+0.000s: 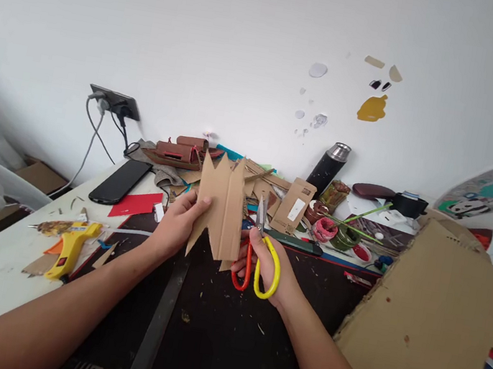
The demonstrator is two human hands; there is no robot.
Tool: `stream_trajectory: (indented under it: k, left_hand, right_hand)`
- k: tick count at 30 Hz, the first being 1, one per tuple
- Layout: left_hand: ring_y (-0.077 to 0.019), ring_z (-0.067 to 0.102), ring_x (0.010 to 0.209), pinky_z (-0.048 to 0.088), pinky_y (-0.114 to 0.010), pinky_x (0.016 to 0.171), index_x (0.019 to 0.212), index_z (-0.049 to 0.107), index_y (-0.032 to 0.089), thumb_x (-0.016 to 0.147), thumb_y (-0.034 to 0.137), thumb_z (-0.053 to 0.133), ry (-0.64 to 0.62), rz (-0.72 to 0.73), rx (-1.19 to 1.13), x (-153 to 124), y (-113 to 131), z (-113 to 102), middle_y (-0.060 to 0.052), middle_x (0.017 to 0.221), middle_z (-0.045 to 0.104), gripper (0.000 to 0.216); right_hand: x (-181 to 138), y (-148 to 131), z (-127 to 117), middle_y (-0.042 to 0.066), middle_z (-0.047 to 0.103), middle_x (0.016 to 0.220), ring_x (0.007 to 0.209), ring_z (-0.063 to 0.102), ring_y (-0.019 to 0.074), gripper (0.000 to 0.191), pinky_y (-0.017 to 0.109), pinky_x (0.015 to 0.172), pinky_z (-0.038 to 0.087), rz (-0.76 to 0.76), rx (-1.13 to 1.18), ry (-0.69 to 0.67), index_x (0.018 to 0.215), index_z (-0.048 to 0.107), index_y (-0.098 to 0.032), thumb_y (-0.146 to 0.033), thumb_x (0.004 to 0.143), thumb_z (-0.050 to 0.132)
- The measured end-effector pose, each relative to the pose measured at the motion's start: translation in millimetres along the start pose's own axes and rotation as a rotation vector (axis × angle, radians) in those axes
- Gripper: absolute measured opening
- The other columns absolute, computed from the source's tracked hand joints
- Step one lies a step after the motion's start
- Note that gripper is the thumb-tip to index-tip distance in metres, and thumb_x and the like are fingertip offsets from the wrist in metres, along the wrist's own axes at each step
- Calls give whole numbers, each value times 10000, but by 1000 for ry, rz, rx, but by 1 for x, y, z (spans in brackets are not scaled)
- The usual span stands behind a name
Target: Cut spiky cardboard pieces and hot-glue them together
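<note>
Above mat (230, 339), left hand (180, 222) pinching cardboard (222, 209), right hand (269, 262) curled round scissors (261, 216)

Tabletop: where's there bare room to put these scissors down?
Below the held cardboard, the dark mat lies mostly bare, bar small scraps, between the grey strip and your right forearm. White tabletop is also open between the yellow glue gun and your left forearm. The back is crowded with cardboard offcuts, paint pots and a flask.

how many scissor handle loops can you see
2: the red loop and the yellow loop, side by side on the scissors in the right grip. Any on other scissors could be hidden behind the cardboard.
</note>
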State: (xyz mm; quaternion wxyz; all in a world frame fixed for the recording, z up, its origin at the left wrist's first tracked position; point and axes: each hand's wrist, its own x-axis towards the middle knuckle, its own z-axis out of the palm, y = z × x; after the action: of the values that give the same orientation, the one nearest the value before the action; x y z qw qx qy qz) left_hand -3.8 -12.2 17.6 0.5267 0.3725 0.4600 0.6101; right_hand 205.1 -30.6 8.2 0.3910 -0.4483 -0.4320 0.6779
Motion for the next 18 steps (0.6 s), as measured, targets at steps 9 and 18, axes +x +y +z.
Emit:
stream_trajectory:
  k: [9, 18]
  left_hand:
    - [-183, 562, 548, 454, -281, 504, 853, 755, 224, 769, 761, 808, -129, -30, 120, -6, 0, -2, -30, 677, 664, 545]
    - [-350, 655, 1167, 504, -477, 1031, 1225, 769, 287, 767, 449, 911, -825, 363, 999, -8, 7, -11, -100, 1185, 743, 506]
  right_hand:
    - [-4, -3, 2, 83, 834, 1121, 1075, 780, 341, 442, 478, 991, 600, -136, 87, 28, 1086, 781, -213, -539, 809, 890]
    - [16, -7, -20, 128, 832, 1064, 956, 793, 350, 567, 426, 706, 654, -205, 279, 312, 1159, 731, -170, -537, 756, 886]
